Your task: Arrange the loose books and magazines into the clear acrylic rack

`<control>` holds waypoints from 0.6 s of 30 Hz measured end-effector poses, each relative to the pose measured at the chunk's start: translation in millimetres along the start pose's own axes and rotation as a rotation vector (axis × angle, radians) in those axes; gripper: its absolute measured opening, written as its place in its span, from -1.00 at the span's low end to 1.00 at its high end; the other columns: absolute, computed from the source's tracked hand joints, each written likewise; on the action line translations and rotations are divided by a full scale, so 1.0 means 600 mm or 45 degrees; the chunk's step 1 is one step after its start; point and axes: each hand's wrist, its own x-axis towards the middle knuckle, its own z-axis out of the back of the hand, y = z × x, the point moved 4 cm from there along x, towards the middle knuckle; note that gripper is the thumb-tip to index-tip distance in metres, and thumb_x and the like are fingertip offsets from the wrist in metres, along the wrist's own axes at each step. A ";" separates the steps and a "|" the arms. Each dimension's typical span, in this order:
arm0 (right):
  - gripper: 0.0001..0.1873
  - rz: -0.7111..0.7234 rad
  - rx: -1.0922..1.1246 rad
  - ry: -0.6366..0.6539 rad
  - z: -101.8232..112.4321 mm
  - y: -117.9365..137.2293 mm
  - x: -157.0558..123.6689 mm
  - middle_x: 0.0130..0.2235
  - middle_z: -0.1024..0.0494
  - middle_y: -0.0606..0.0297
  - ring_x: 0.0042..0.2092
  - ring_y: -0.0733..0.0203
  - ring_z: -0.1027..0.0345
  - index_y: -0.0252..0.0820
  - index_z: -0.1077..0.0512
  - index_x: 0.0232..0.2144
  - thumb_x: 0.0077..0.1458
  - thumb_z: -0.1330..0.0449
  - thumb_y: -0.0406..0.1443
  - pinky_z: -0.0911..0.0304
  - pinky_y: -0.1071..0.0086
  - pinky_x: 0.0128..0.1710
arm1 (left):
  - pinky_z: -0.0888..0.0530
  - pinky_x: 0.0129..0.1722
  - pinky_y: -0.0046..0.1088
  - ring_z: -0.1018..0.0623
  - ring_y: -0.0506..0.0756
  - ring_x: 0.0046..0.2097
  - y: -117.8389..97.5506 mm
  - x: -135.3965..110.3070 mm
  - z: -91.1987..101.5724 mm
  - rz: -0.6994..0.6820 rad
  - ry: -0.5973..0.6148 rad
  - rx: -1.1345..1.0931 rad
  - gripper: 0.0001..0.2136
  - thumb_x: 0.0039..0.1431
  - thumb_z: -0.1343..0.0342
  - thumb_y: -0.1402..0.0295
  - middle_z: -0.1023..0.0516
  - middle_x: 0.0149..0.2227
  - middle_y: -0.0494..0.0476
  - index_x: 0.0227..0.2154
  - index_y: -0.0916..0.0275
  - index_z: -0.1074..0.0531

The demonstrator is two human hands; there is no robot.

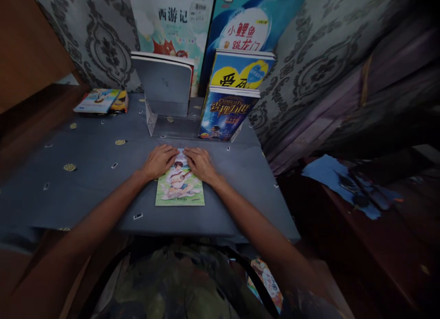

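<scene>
A thin book [180, 186] with a green and white cover, showing a figure playing a stringed instrument, lies flat on the cloth-covered table. Over its upper left corner rests my left hand [161, 161], palm down with fingers laid out flat. My right hand [200, 164] lies likewise across the upper right corner, its fingertips close to those of the left. Between them part of the title shows; the book's top corners are hidden. Just beyond my hands is a clear book stand [172, 126] holding upright books, among them a blue book [225, 115] in front on the right.
A grey-backed book [165, 80] leans in the stand's left side, and a yellow and blue book [240, 71] stands at right. Two large books rise behind them. A small stack of books [99, 101] lies at the back left. Blue cloth [330, 174] lies on the dark surface at right.
</scene>
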 end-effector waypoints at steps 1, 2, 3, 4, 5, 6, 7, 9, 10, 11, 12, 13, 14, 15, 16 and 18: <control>-0.62 -0.026 -0.016 -0.016 0.004 -0.004 -0.004 0.15 -0.54 0.11 0.19 0.02 -0.36 -0.14 -0.51 0.07 0.27 -0.06 -0.40 -0.17 0.04 0.23 | -0.40 0.02 -0.20 -0.48 0.21 -0.02 0.000 -0.002 0.003 0.017 0.009 0.020 -0.64 0.39 0.16 0.29 -0.57 -0.06 0.24 -0.02 0.23 -0.52; -0.62 -0.057 -0.030 -0.029 0.008 -0.009 -0.008 0.15 -0.54 0.11 0.20 0.00 -0.36 -0.13 -0.51 0.07 0.27 -0.07 -0.39 -0.17 0.02 0.23 | -0.40 0.02 -0.20 -0.48 0.21 -0.03 0.001 -0.004 0.006 0.042 0.017 0.043 -0.65 0.39 0.16 0.29 -0.57 -0.08 0.24 -0.03 0.22 -0.52; -0.62 -0.086 -0.037 -0.035 0.012 -0.014 -0.013 0.16 -0.53 0.11 0.20 -0.01 -0.36 -0.13 -0.51 0.06 0.26 -0.07 -0.40 -0.17 0.00 0.23 | -0.41 0.00 -0.22 -0.48 0.21 -0.04 0.001 -0.006 0.010 0.072 0.025 0.068 -0.65 0.39 0.16 0.29 -0.57 -0.11 0.24 -0.06 0.22 -0.53; -0.61 -0.110 -0.034 -0.035 0.015 -0.020 -0.017 0.17 -0.53 0.11 0.20 -0.02 -0.36 -0.13 -0.51 0.06 0.26 -0.07 -0.40 -0.18 -0.03 0.23 | -0.41 -0.01 -0.23 -0.49 0.21 -0.06 0.002 -0.008 0.014 0.101 0.034 0.094 -0.66 0.39 0.16 0.29 -0.56 -0.13 0.24 -0.08 0.22 -0.53; -0.61 -0.128 -0.026 -0.033 0.017 -0.025 -0.021 0.17 -0.52 0.10 0.21 -0.04 -0.36 -0.13 -0.51 0.07 0.26 -0.07 -0.40 -0.18 -0.04 0.23 | -0.42 -0.03 -0.25 -0.49 0.20 -0.07 0.002 -0.009 0.017 0.125 0.042 0.117 -0.66 0.39 0.16 0.29 -0.56 -0.16 0.24 -0.11 0.22 -0.53; -0.60 -0.141 -0.017 -0.032 0.019 -0.029 -0.024 0.18 -0.52 0.10 0.21 -0.04 -0.36 -0.14 -0.51 0.07 0.25 -0.06 -0.41 -0.19 -0.05 0.22 | -0.42 -0.05 -0.27 -0.49 0.20 -0.09 0.001 -0.009 0.020 0.139 0.049 0.138 -0.66 0.39 0.16 0.29 -0.56 -0.17 0.24 -0.13 0.23 -0.53; -0.60 -0.148 -0.009 -0.033 0.020 -0.033 -0.026 0.18 -0.52 0.09 0.21 -0.05 -0.36 -0.15 -0.51 0.07 0.25 -0.07 -0.41 -0.20 -0.06 0.22 | -0.42 -0.08 -0.29 -0.49 0.19 -0.10 -0.001 -0.009 0.023 0.147 0.054 0.155 -0.66 0.39 0.16 0.29 -0.56 -0.19 0.23 -0.16 0.24 -0.53; -0.60 -0.146 -0.004 -0.038 0.019 -0.038 -0.026 0.18 -0.52 0.09 0.21 -0.05 -0.37 -0.16 -0.52 0.07 0.23 -0.08 -0.42 -0.21 -0.05 0.21 | -0.42 -0.12 -0.32 -0.50 0.18 -0.12 -0.004 -0.007 0.025 0.159 0.056 0.179 -0.66 0.40 0.16 0.29 -0.55 -0.20 0.23 -0.19 0.25 -0.53; -0.60 -0.141 -0.006 -0.042 0.019 -0.039 -0.026 0.17 -0.53 0.10 0.20 -0.04 -0.38 -0.17 -0.52 0.07 0.23 -0.08 -0.43 -0.22 -0.03 0.22 | -0.42 -0.13 -0.32 -0.50 0.18 -0.12 -0.005 -0.006 0.026 0.167 0.057 0.188 -0.66 0.40 0.16 0.29 -0.55 -0.20 0.24 -0.20 0.26 -0.53; -0.60 -0.137 -0.008 -0.042 0.018 -0.039 -0.025 0.17 -0.53 0.10 0.20 -0.03 -0.38 -0.17 -0.52 0.06 0.22 -0.09 -0.43 -0.22 -0.02 0.22 | -0.42 -0.13 -0.32 -0.50 0.19 -0.12 -0.006 -0.005 0.026 0.174 0.061 0.196 -0.66 0.40 0.16 0.29 -0.55 -0.20 0.24 -0.20 0.27 -0.53; -0.60 -0.136 -0.009 -0.038 0.017 -0.039 -0.024 0.17 -0.53 0.10 0.21 -0.02 -0.38 -0.18 -0.52 0.06 0.22 -0.10 -0.44 -0.22 0.00 0.23 | -0.42 -0.13 -0.31 -0.50 0.19 -0.11 -0.006 -0.004 0.026 0.177 0.063 0.201 -0.67 0.40 0.15 0.29 -0.55 -0.19 0.25 -0.20 0.27 -0.53; -0.59 -0.138 -0.012 -0.032 0.017 -0.039 -0.024 0.17 -0.52 0.09 0.21 -0.01 -0.38 -0.19 -0.52 0.07 0.22 -0.10 -0.44 -0.21 0.02 0.24 | -0.42 -0.13 -0.31 -0.50 0.20 -0.10 -0.006 -0.003 0.026 0.175 0.064 0.201 -0.67 0.39 0.15 0.30 -0.55 -0.18 0.25 -0.19 0.27 -0.53; -0.59 -0.143 -0.018 -0.022 0.017 -0.037 -0.023 0.18 -0.52 0.09 0.22 0.00 -0.37 -0.20 -0.51 0.07 0.22 -0.09 -0.43 -0.21 0.03 0.24 | -0.43 -0.12 -0.30 -0.50 0.21 -0.10 -0.006 -0.004 0.025 0.169 0.062 0.195 -0.67 0.39 0.15 0.30 -0.55 -0.17 0.25 -0.19 0.27 -0.53; -0.59 -0.149 -0.027 -0.009 0.018 -0.035 -0.023 0.19 -0.51 0.09 0.23 0.02 -0.37 -0.20 -0.51 0.08 0.22 -0.09 -0.43 -0.20 0.04 0.25 | -0.43 -0.11 -0.28 -0.50 0.21 -0.09 -0.006 -0.004 0.025 0.160 0.056 0.186 -0.68 0.38 0.14 0.31 -0.56 -0.17 0.25 -0.18 0.27 -0.53; -0.58 -0.156 -0.038 0.005 0.019 -0.033 -0.024 0.20 -0.50 0.09 0.23 0.03 -0.36 -0.20 -0.50 0.09 0.23 -0.09 -0.43 -0.19 0.05 0.26 | -0.43 -0.09 -0.27 -0.50 0.21 -0.09 -0.005 -0.005 0.025 0.152 0.048 0.175 -0.68 0.38 0.14 0.31 -0.56 -0.16 0.25 -0.17 0.27 -0.53; -0.58 -0.172 -0.064 0.032 0.022 -0.026 -0.026 0.22 -0.48 0.09 0.25 0.04 -0.34 -0.21 -0.48 0.11 0.25 -0.07 -0.42 -0.18 0.07 0.27 | -0.44 -0.05 -0.26 -0.51 0.20 -0.08 -0.003 -0.008 0.026 0.134 0.038 0.154 -0.68 0.38 0.13 0.32 -0.56 -0.14 0.25 -0.14 0.26 -0.53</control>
